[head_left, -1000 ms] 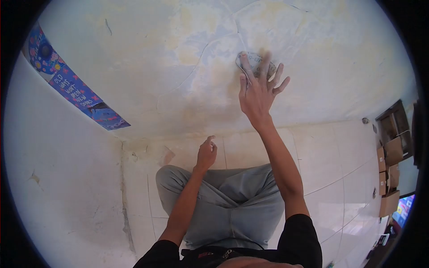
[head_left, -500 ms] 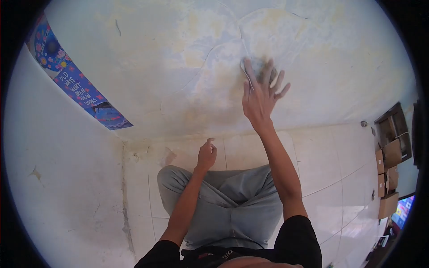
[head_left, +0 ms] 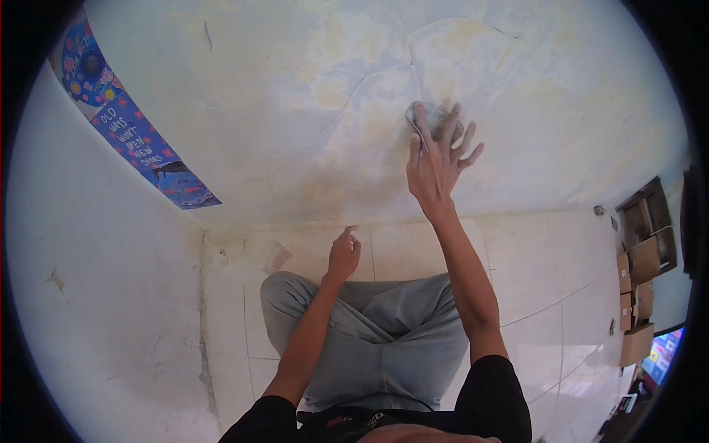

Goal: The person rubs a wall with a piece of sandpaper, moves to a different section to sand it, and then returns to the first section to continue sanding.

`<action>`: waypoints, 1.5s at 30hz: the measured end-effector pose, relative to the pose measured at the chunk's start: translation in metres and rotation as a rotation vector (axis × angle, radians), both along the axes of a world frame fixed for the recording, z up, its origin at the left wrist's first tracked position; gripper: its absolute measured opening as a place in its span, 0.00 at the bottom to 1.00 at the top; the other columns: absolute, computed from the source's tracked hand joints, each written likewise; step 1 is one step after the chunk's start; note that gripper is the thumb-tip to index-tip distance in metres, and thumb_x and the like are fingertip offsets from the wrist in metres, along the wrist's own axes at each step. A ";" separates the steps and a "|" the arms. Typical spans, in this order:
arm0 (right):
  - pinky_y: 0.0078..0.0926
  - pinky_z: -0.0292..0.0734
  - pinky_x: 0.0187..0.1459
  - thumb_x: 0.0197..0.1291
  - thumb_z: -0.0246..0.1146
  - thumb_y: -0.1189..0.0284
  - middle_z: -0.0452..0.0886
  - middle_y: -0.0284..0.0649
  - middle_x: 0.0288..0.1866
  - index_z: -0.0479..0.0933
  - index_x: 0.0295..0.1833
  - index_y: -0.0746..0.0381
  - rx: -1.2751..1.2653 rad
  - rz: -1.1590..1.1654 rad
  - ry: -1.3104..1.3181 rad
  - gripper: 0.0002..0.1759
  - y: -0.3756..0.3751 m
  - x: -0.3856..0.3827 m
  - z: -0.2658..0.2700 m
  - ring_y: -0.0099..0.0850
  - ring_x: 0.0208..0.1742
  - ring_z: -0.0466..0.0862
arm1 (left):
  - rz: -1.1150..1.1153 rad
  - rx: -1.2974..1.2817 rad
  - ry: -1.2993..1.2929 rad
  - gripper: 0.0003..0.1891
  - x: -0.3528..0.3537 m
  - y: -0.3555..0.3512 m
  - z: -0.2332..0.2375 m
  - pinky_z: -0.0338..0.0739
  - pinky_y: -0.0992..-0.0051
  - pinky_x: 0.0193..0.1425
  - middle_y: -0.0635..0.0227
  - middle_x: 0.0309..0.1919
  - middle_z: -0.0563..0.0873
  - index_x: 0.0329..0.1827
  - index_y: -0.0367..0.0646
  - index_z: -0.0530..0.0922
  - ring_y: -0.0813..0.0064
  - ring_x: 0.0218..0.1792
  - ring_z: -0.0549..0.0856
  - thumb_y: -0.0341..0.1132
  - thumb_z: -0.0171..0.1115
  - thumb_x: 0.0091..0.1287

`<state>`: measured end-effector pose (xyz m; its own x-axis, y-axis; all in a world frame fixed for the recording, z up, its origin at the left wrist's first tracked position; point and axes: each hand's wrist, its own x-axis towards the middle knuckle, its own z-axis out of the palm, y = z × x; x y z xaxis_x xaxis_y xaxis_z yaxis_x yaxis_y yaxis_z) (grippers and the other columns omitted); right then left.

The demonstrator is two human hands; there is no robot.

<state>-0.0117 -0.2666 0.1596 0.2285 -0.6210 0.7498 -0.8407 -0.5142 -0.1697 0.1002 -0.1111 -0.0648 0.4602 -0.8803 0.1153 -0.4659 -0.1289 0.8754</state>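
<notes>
My right hand (head_left: 436, 166) presses a thin sheet (head_left: 436, 114) with faint print on its back flat against the wall (head_left: 258, 111), its fingers spread over it. Thin cracks and yellowish patches mark the wall around and above the sheet. Lower down, my left hand (head_left: 345, 255) hangs above the floor near the foot of the wall, fingers curled and the index finger partly extended. Nothing can be made out in it.
A blue poster with lettering (head_left: 133, 133) hangs at the wall's left corner. I sit cross-legged on the tiled floor (head_left: 532, 280). Cardboard boxes (head_left: 636, 343), a dark wooden frame (head_left: 653, 214) and a lit screen (head_left: 662, 354) stand at the far right.
My right hand and the sheet sit slightly lower and further right in the view, which has itself shifted a little. The left hand has barely moved.
</notes>
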 end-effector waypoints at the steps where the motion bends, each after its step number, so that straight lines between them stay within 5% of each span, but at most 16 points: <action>1: 0.70 0.21 0.72 0.74 0.49 0.57 0.45 0.46 0.85 0.61 0.77 0.27 -0.011 0.016 -0.001 0.28 -0.002 0.003 0.001 0.62 0.81 0.39 | -0.006 -0.001 0.017 0.18 -0.001 0.000 0.001 0.78 0.58 0.43 0.53 0.36 0.85 0.58 0.38 0.75 0.53 0.37 0.85 0.26 0.59 0.64; 8: 0.69 0.19 0.71 0.75 0.46 0.56 0.44 0.48 0.85 0.62 0.77 0.29 -0.060 0.081 -0.066 0.26 0.003 0.019 0.043 0.63 0.81 0.39 | -0.043 0.024 0.003 0.18 -0.001 -0.002 -0.007 0.79 0.58 0.42 0.53 0.37 0.85 0.58 0.39 0.75 0.53 0.37 0.85 0.27 0.58 0.65; 16: 0.71 0.22 0.72 0.72 0.53 0.56 0.47 0.43 0.85 0.60 0.77 0.25 -0.017 0.043 -0.045 0.29 -0.001 0.007 0.008 0.60 0.81 0.42 | -0.007 0.011 -0.031 0.18 0.000 0.001 -0.003 0.78 0.57 0.42 0.51 0.36 0.86 0.59 0.39 0.75 0.51 0.37 0.85 0.28 0.57 0.66; 20: 0.71 0.24 0.73 0.72 0.54 0.57 0.46 0.42 0.85 0.59 0.77 0.24 -0.136 0.056 -0.082 0.30 0.004 0.020 0.049 0.59 0.82 0.44 | -0.030 0.029 0.000 0.18 0.001 -0.002 -0.004 0.78 0.57 0.42 0.51 0.35 0.85 0.59 0.38 0.75 0.51 0.37 0.85 0.28 0.57 0.66; 28: 0.72 0.25 0.72 0.71 0.55 0.56 0.50 0.43 0.84 0.59 0.76 0.23 -0.042 0.041 -0.016 0.30 -0.001 -0.001 0.005 0.60 0.80 0.46 | 0.028 0.016 -0.008 0.17 -0.001 0.001 -0.001 0.78 0.57 0.43 0.51 0.35 0.85 0.58 0.41 0.75 0.50 0.37 0.85 0.27 0.58 0.65; 34: 0.72 0.25 0.72 0.71 0.55 0.56 0.48 0.44 0.84 0.59 0.77 0.23 -0.092 0.068 -0.073 0.30 0.004 0.022 0.054 0.61 0.81 0.45 | -0.002 0.007 -0.015 0.18 -0.001 -0.003 -0.002 0.78 0.58 0.42 0.50 0.34 0.85 0.58 0.40 0.75 0.50 0.37 0.85 0.27 0.58 0.65; 40: 0.73 0.28 0.72 0.72 0.55 0.57 0.49 0.44 0.84 0.58 0.77 0.22 -0.024 0.022 -0.001 0.31 0.002 -0.005 0.000 0.61 0.80 0.46 | 0.029 0.011 0.016 0.18 0.003 0.003 -0.005 0.78 0.58 0.42 0.52 0.34 0.85 0.59 0.39 0.75 0.52 0.36 0.85 0.26 0.59 0.64; 45: 0.74 0.29 0.72 0.72 0.55 0.58 0.49 0.43 0.84 0.58 0.76 0.22 -0.069 0.020 0.001 0.31 -0.001 0.003 0.023 0.63 0.80 0.46 | -0.005 0.003 0.001 0.19 0.000 0.000 -0.006 0.78 0.58 0.43 0.53 0.35 0.86 0.59 0.39 0.75 0.53 0.37 0.85 0.27 0.58 0.64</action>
<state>-0.0085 -0.2677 0.1824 0.2414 -0.5630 0.7904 -0.8301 -0.5417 -0.1323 0.1004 -0.1107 -0.0706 0.4556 -0.8831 0.1120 -0.4656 -0.1292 0.8755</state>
